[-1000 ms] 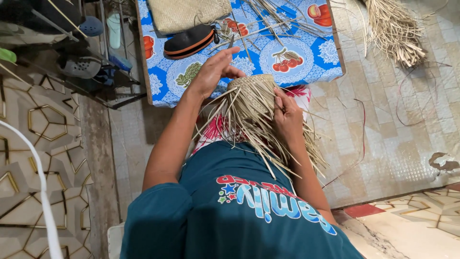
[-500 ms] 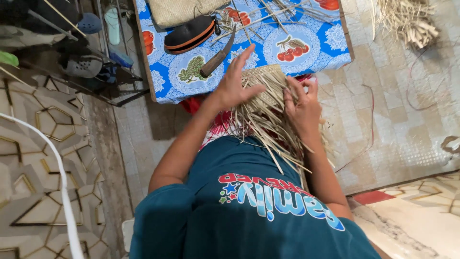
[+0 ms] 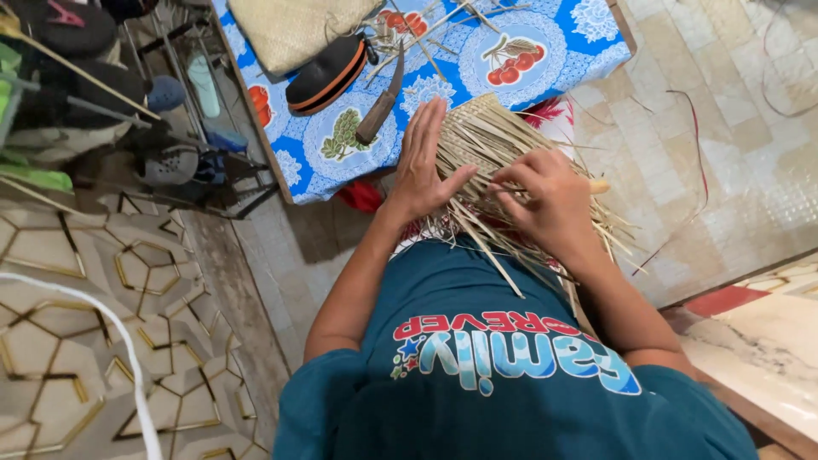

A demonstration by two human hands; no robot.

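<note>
A half-woven piece of pale straw [image 3: 486, 140] rests on my lap, its loose strands fanning out toward my teal shirt. My left hand [image 3: 423, 166] lies flat on the woven part, fingers spread and pressing it down. My right hand [image 3: 545, 200] is closed over a few loose strands at the piece's right side, pinching them between thumb and fingers.
A low table with a blue patterned cloth [image 3: 588, 51] stands in front. On it lie a knife with a wooden handle [image 3: 381, 102], a black and orange pouch [image 3: 328, 72] and a woven straw mat [image 3: 294, 30]. A rack with sandals [image 3: 162, 153] stands at the left.
The view has shifted so the table and work sit higher and closer. My left hand has flattened onto the weave; my right hand has closed on loose strands.
</note>
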